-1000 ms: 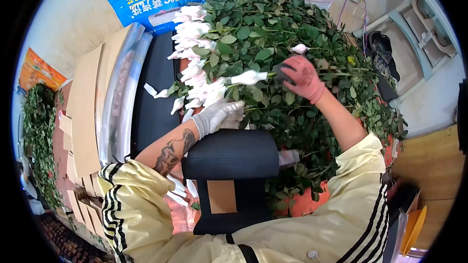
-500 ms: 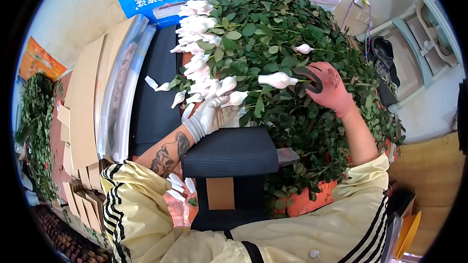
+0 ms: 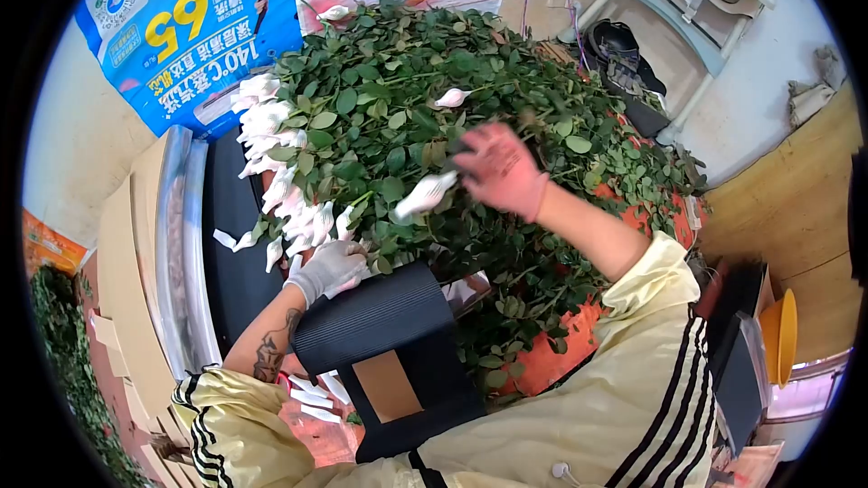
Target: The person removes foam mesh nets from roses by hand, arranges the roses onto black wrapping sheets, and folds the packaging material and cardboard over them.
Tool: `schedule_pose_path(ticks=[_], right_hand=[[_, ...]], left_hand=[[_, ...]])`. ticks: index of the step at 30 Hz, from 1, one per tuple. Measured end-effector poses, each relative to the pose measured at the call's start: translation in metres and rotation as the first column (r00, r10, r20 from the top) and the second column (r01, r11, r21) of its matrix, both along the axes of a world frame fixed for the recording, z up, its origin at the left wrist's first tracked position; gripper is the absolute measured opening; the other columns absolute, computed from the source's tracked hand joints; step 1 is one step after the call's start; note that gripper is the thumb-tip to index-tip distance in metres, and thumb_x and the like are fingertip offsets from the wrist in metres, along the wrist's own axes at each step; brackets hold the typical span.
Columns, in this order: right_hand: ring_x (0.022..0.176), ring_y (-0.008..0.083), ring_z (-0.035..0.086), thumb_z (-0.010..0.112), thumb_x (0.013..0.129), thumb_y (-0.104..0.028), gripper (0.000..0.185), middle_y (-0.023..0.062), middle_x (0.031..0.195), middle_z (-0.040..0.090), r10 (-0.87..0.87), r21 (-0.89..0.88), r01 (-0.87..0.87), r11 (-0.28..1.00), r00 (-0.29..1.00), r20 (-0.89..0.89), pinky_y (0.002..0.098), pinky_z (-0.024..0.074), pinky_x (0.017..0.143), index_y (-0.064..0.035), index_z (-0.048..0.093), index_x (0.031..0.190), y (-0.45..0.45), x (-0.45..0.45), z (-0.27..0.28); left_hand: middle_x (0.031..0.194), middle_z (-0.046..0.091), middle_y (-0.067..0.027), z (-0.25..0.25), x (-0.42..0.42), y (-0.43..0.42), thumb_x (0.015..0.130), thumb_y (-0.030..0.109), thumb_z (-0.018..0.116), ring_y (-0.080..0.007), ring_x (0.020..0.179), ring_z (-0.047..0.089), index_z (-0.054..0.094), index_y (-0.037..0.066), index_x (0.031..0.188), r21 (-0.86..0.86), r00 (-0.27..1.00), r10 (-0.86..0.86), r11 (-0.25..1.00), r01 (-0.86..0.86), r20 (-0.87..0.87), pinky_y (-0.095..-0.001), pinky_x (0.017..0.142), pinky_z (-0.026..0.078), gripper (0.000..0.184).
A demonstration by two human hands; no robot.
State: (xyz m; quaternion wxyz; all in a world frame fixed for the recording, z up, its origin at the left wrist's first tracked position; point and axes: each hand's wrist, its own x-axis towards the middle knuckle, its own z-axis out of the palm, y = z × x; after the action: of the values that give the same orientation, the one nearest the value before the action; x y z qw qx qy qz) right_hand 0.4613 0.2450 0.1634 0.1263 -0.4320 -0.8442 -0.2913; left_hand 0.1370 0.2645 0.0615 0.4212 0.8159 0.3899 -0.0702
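My right hand (image 3: pixel 500 170), in a pink glove, has its fingers closed on the stem of a rose (image 3: pixel 426 196) whose head is covered by a white net sleeve. That sleeved head points left over the pile of leafy stems (image 3: pixel 380 108). In a white glove, my left hand (image 3: pixel 333 268) rests at the lower left of the pile, beside the black ribbed pad (image 3: pixel 372 314). Its fingers are bent over something pale, mostly hidden beneath them. Several white-sleeved rose heads (image 3: pixel 287 202) line the pile's left edge, and another sleeved head (image 3: pixel 452 98) lies on the leaves.
Loose white sleeves (image 3: pixel 318 400) lie left of the black stand. Flat cardboard (image 3: pixel 136 258) and clear plastic wrap (image 3: pixel 185 244) are at the left. A pale chair frame (image 3: pixel 665 14) stands at the upper right. A yellow-orange basin (image 3: pixel 779 336) is at the right.
The view has turned, shifting the pile leftward. The rose in my right hand now tilts down to the left. My left hand has moved away from the sleeved head it was touching.
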Motion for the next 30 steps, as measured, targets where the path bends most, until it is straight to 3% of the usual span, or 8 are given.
schedule_pose_path(ticks=[6,8,12,14,18,20,23,30], right_hand=[[0.068,0.0285,0.060,0.060,0.072,-0.003,0.015,0.0144,0.077,0.061,0.220,0.367,0.106,0.924,0.639,-0.737,0.0352,0.0480,0.060,-0.0023,0.062,0.087,0.025,0.078,0.101],[0.070,0.0277,0.061,0.060,0.074,-0.012,0.023,0.0146,0.080,0.061,0.119,0.004,-0.145,0.989,0.794,-0.596,0.0342,0.0494,0.063,-0.0052,0.062,0.096,-0.001,0.024,0.116],[0.096,0.0270,0.058,0.062,0.076,-0.036,0.050,0.0154,0.109,0.057,0.273,-0.209,-0.279,0.937,0.960,-0.059,0.0365,0.0450,0.088,-0.0077,0.054,0.116,-0.022,-0.055,0.042],[0.108,0.0302,0.052,0.064,0.075,-0.040,0.063,0.0145,0.120,0.051,0.139,-0.411,-0.119,0.904,0.990,0.020,0.0404,0.0385,0.096,-0.0051,0.047,0.125,-0.020,-0.057,0.005],[0.098,0.0268,0.057,0.063,0.079,-0.035,0.050,0.0133,0.105,0.058,0.098,-0.554,-0.315,0.771,0.918,-0.385,0.0374,0.0449,0.085,-0.0054,0.052,0.117,0.013,-0.020,0.024],[0.089,0.0248,0.060,0.062,0.081,-0.028,0.035,0.0134,0.097,0.062,0.007,-0.266,-0.265,0.927,0.720,-0.694,0.0350,0.0480,0.079,-0.0046,0.058,0.106,0.019,0.010,0.061],[0.085,0.0243,0.062,0.063,0.081,-0.027,0.038,0.0143,0.096,0.065,-0.114,0.159,0.418,0.894,0.557,-0.823,0.0348,0.0469,0.084,0.0019,0.060,0.105,0.048,0.084,0.120],[0.080,0.0168,0.063,0.066,0.082,-0.015,0.023,0.0055,0.089,0.067,0.435,0.570,0.098,0.816,0.545,-0.716,0.0264,0.0479,0.075,0.0005,0.066,0.098,0.005,0.084,0.250]], left_hand=[[0.094,0.061,-0.0119,-0.005,-0.019,0.002,0.087,0.013,0.048,-0.0243,0.083,0.061,0.058,0.003,0.097,0.141,0.933,-0.038,0.990,-0.014,0.358,-0.0315,0.069,0.051,0.018],[0.085,0.059,-0.0113,0.027,-0.005,0.003,0.090,0.017,0.049,-0.0202,0.072,0.061,0.059,0.003,0.095,-0.785,0.772,0.575,0.597,-0.168,0.272,-0.0293,0.056,0.050,0.018],[0.081,0.059,-0.0085,0.081,0.012,0.017,0.089,0.024,0.058,-0.0155,0.062,0.058,0.056,0.000,0.103,-0.035,0.843,-0.122,0.986,0.165,0.524,-0.0266,0.051,0.048,0.028],[0.081,0.060,-0.0067,0.102,0.016,0.006,0.091,0.033,0.056,-0.0135,0.064,0.058,0.058,0.000,0.100,-0.789,0.653,0.595,0.614,0.007,0.469,-0.0261,0.055,0.048,0.035],[0.079,0.059,-0.0027,0.077,0.014,0.022,0.089,0.051,0.050,-0.0106,0.061,0.056,0.059,0.001,0.101,-0.525,0.642,0.494,0.835,-0.164,0.585,-0.0242,0.054,0.046,0.052],[0.099,0.059,-0.0114,0.066,0.009,0.023,0.083,0.034,0.057,-0.0259,0.089,0.057,0.059,0.004,0.105,0.653,0.962,0.062,0.723,-0.227,0.266,-0.0346,0.079,0.045,0.037],[0.102,0.059,-0.0147,0.045,0.014,0.018,0.079,0.034,0.060,-0.0320,0.097,0.055,0.060,0.005,0.105,0.577,0.986,0.168,0.803,-0.147,0.017,-0.0394,0.084,0.043,0.040],[0.097,0.062,-0.0144,0.052,0.038,0.035,0.074,0.028,0.060,-0.0289,0.095,0.059,0.060,0.004,0.100,0.658,0.946,0.179,0.751,0.047,-0.272,-0.0387,0.083,0.046,0.035]])
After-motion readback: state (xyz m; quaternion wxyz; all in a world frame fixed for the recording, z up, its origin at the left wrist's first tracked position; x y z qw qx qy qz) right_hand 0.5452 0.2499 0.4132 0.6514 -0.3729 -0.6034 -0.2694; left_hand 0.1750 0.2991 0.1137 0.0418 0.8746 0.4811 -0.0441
